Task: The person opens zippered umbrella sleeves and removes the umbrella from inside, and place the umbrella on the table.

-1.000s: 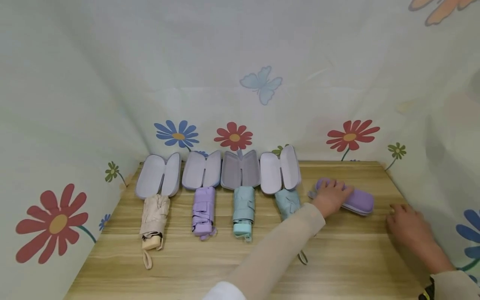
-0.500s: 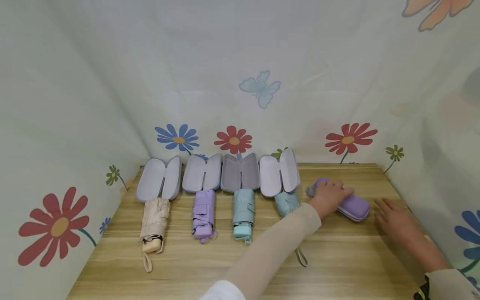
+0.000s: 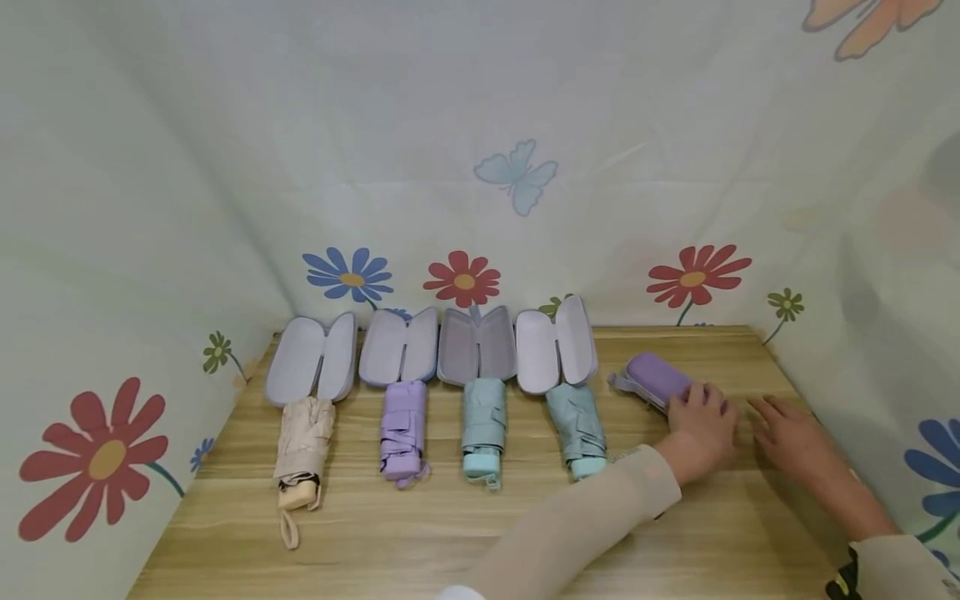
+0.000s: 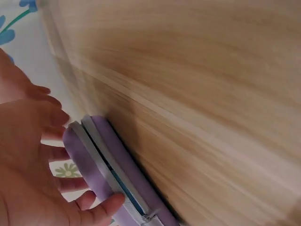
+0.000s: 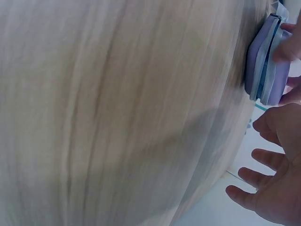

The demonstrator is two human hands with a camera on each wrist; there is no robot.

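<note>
A purple zip case (image 3: 658,377) lies slanted on the table's right side, its grey strap at the left end. My left hand (image 3: 701,429) grips its near right end. In the left wrist view the thumb (image 4: 110,207) lies by the zip and the other fingers go behind the case. A dark gap shows between the grey zip tapes. Fingers loosely spread, my right hand (image 3: 798,446) is just right of the left one, holding nothing. To the left are folded umbrellas: beige (image 3: 303,442), purple (image 3: 403,429), teal (image 3: 484,425) and another teal (image 3: 576,425).
Along the back of the wooden table (image 3: 360,542) stand several opened cases with pale linings, among them a grey-lined case (image 3: 478,346). A flower-printed cloth (image 3: 375,208) encloses the back and sides. My left forearm crosses the front of the table.
My left hand has shifted from the middle of the purple case to its near right end. The case has turned, and its right end came nearer. My right hand moved slightly left.
</note>
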